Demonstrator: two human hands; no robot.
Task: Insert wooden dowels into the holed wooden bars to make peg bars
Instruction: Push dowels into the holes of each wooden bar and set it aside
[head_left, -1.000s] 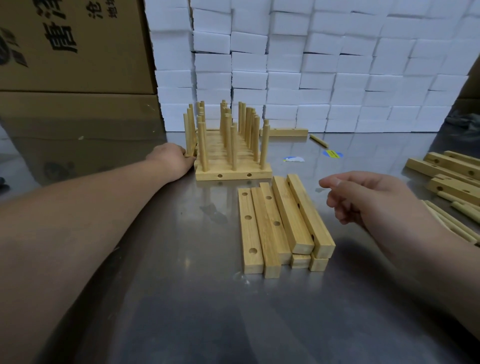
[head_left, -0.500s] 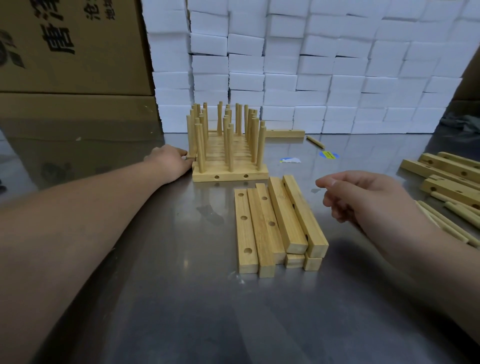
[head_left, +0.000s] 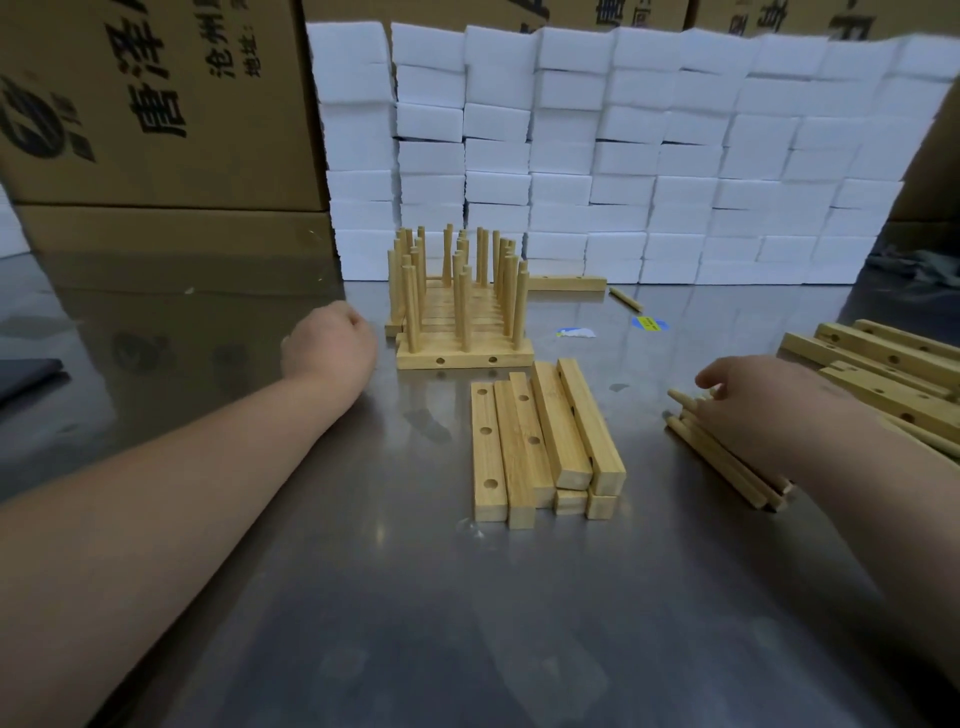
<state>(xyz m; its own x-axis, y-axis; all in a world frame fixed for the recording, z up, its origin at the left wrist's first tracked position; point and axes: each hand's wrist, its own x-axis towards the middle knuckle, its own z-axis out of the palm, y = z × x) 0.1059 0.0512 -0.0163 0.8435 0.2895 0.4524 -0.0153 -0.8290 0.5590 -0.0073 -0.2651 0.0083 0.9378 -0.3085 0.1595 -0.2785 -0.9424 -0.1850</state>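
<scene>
Several finished peg bars (head_left: 465, 358) stand side by side at the back centre, dowels upright. In front of them lies a stack of holed wooden bars (head_left: 519, 441), some showing three holes on top. My left hand (head_left: 330, 343) rests on the steel table just left of the peg bars, fingers curled, holding nothing I can see and not touching them. My right hand (head_left: 753, 405) lies over a pile of loose dowels (head_left: 727, 467) at the right, its fingers curled round the dowels' far ends, one of which tilts up.
More holed bars (head_left: 883, 364) are heaped at the right edge. A single bar (head_left: 571, 283) and a loose dowel (head_left: 626, 300) lie at the foot of a wall of white foam blocks (head_left: 623, 156). Cardboard boxes (head_left: 156, 104) stand back left.
My right hand moved right from above the bar stack onto the dowel pile. My left hand came off the side of the peg bars and drew back slightly.
</scene>
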